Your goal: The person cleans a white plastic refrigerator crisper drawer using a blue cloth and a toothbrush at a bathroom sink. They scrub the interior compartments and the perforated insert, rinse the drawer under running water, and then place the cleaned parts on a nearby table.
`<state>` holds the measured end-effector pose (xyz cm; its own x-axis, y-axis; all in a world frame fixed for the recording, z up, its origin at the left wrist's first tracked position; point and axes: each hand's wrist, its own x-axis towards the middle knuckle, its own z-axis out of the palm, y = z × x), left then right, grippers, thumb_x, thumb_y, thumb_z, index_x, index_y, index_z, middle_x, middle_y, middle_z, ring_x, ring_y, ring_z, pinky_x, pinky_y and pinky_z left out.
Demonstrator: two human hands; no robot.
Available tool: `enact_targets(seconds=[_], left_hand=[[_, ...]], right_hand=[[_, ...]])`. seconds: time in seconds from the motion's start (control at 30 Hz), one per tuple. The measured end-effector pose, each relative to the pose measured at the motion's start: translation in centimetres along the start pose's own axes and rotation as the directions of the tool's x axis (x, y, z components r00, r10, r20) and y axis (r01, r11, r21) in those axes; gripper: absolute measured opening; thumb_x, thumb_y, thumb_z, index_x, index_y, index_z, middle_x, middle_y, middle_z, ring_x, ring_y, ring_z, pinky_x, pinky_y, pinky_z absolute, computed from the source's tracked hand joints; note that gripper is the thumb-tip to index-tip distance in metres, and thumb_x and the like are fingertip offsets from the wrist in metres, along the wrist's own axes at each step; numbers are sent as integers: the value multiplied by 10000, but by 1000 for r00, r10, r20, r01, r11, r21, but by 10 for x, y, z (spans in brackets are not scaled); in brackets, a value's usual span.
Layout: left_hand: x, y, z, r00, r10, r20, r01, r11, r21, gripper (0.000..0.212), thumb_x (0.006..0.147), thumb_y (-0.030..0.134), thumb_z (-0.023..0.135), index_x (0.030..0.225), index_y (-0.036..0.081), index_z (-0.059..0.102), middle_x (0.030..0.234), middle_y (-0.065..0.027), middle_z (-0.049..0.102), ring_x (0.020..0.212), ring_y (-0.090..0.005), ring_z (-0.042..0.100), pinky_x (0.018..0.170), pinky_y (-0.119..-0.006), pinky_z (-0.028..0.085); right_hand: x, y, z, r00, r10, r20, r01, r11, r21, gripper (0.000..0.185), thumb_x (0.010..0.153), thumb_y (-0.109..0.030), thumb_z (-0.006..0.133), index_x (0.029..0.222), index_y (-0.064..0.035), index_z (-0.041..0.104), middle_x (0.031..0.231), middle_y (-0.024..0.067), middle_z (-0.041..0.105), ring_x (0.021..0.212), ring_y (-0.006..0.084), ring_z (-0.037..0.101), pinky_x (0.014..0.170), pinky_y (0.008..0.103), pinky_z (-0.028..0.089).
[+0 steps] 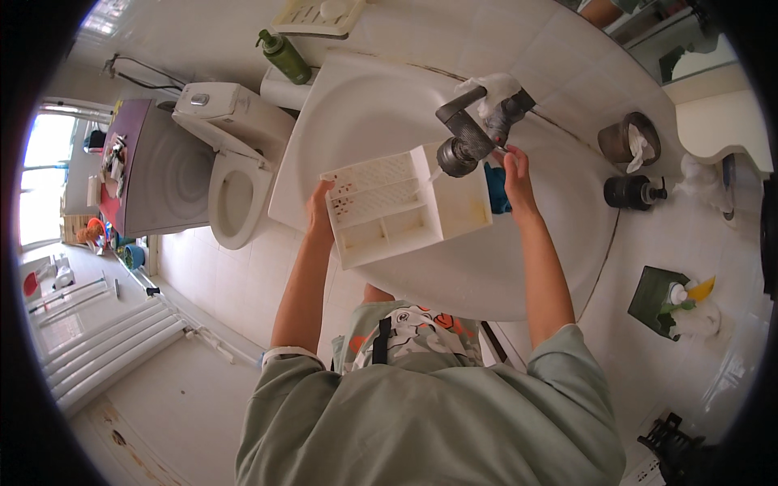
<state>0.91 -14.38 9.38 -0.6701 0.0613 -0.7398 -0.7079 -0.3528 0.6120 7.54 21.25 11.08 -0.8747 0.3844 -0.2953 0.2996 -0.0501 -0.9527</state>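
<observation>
A white plastic compartment box (389, 209) is tilted over the white washbasin (553, 261), under the dark swivel faucet (460, 156). My left hand (320, 205) grips the box's left end, beside small reddish-brown spots on its wall. Water seems to fall from the spout onto the box. My right hand (517, 179) is raised at the faucet's right side, its fingertips near a thin lever below the body; whether they touch it is unclear. A teal cloth (497, 189) shows between the box and my right hand; how it is held is hidden.
Left of the basin are a green pump bottle (285, 58) and an open toilet (234, 206). On the right wall side are a brown cup holder (629, 141), a black soap dispenser (629, 192) and a green container (655, 297). A mirror (674, 42) is at upper right.
</observation>
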Motion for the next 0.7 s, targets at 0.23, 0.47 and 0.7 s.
enact_targets(seconds=[0.23,0.47,0.7], left_hand=[[15,-22,58,966,-205,157,175,966,189,495,719,307,556,1081,-31,542,970,-167,581,802,-265,582,704,-385,473],[39,-54,118,870,-301,390,138,909,394,446,799,297,485,1156,33,528,1027,-127,579,813,-219,585,716,-360,483],[46,-54,124,826,-338,452,-118,680,724,544,930,455,303,1293,69,428,1213,-91,513,1007,-201,538,887,-366,415]], right_hand=[[-63,11,-62,808,501,311,-517,855,-34,871,756,-526,631,1404,-90,246,1364,83,402,1213,202,426,1002,328,327],[-120,27,-106,858,439,265,-493,850,188,884,703,-469,677,1379,-59,282,1311,84,442,1178,188,454,954,320,389],[-143,58,-110,918,387,88,-396,874,281,810,684,-330,646,1356,-37,302,1278,89,455,1162,198,457,944,323,397]])
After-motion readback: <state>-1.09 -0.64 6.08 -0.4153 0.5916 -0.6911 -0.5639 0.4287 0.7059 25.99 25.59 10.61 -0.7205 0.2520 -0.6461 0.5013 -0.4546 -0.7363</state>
